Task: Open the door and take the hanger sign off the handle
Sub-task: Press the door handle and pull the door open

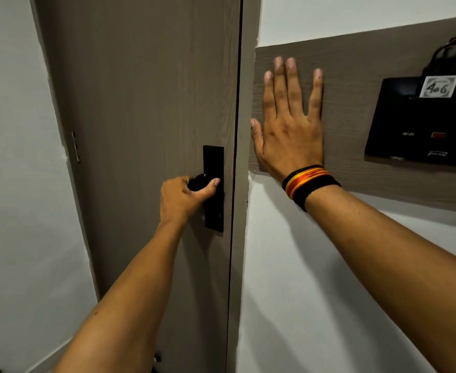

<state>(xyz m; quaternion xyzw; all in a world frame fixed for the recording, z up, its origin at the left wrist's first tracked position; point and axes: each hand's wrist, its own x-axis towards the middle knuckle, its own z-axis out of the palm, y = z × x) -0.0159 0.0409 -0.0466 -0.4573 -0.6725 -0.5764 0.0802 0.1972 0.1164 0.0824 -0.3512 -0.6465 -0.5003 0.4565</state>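
A grey-brown wood-grain door fills the middle of the view, shut against its frame. A black handle sits on a tall black plate near the door's right edge. My left hand is wrapped around the handle, thumb on top. My right hand lies flat with fingers spread on a wood-grain wall panel right of the frame; a black, orange and yellow wristband circles that wrist. No hanger sign is in view on this side of the door.
A black card-holder box hangs on the panel at the right, with a key tag marked 406 in it. A white wall stands close on the left; door hinges show at the door's left edge.
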